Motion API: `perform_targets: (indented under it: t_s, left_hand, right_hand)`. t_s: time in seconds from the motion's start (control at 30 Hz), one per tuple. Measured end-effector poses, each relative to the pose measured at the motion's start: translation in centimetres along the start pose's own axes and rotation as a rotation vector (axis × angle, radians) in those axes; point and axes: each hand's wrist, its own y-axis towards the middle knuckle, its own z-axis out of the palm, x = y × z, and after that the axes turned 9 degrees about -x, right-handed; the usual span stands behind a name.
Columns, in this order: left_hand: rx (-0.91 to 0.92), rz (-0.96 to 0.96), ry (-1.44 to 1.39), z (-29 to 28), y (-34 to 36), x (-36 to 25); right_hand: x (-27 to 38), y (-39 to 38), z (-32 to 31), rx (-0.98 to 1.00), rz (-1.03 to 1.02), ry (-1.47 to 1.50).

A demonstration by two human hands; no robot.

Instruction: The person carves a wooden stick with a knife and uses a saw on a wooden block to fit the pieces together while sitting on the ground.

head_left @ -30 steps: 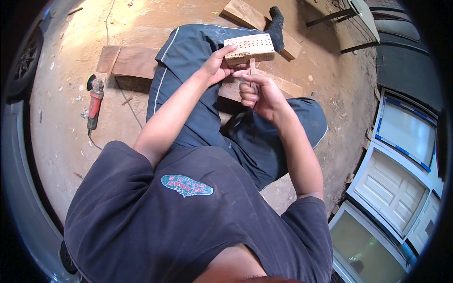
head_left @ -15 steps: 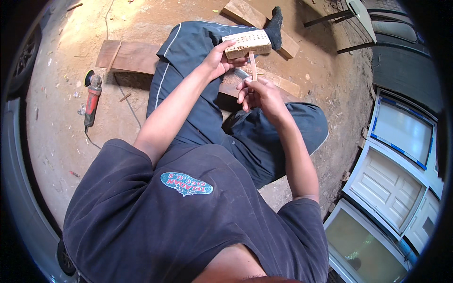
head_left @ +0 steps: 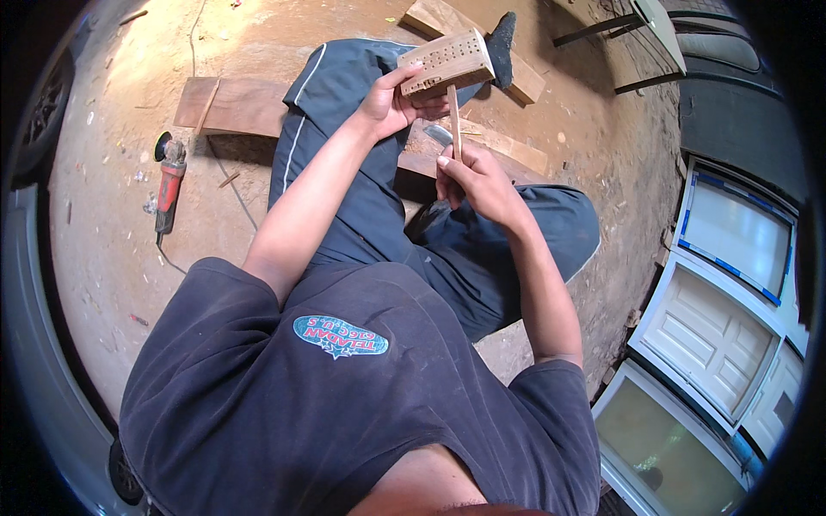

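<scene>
My left hand (head_left: 391,105) grips a pale wooden block (head_left: 447,62) at its left end, thumb on the face and fingers underneath. Rows of small dark holes dot the block's broad face, which tilts up. In my right hand (head_left: 482,182) a thin wooden stick (head_left: 454,123) is pinched between thumb and fingers. Its upper end meets the lower edge of the block; whether it enters a hole there I cannot tell. Below the block, partly hidden by my left fingers, a metal blade (head_left: 438,134) lies on a wooden plank (head_left: 419,163).
A red and black angle grinder (head_left: 169,185) with its cord lies on the floor at left. A brown board (head_left: 232,105) reaches under my left leg. Beyond my foot lies another timber (head_left: 446,24). A chair (head_left: 658,30) stands far right, with framed panels (head_left: 710,335) along the right side.
The block has tilted so that more of its holed face shows. My right hand has closed more around the stick, which now stands more upright.
</scene>
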Motion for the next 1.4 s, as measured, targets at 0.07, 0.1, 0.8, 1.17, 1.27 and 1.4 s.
perform_targets:
  t_s: [0.07,0.1,0.8,1.17,1.27,1.4]
  left_hand:
    - [0.049,-0.002,-0.034,-0.2,-0.1,-0.3]
    - [0.046,0.03,-0.072,-0.3,-0.3,-0.3]
    - [0.246,0.515,0.477,10.7,-12.5,-8.2]
    - [0.506,0.544,0.592,13.2,-15.8,-8.5]
    - [0.522,0.541,0.583,13.2,-16.1,-8.6]
    - [0.603,0.502,0.615,13.9,-16.0,-8.8]
  right_hand:
    - [0.4,-0.2,0.1,-0.052,-0.022,-0.068]
    - [0.7,-0.3,0.2,-0.078,-0.034,-0.101]
    - [4.5,-3.5,-3.0,-0.754,-1.138,-0.28]
    - [4.7,-6.7,-2.6,-0.907,-1.395,-0.375]
    - [4.6,-6.8,-2.4,-0.912,-1.377,-0.375]
    - [4.3,-5.8,-2.6,-0.949,-1.39,-0.363]
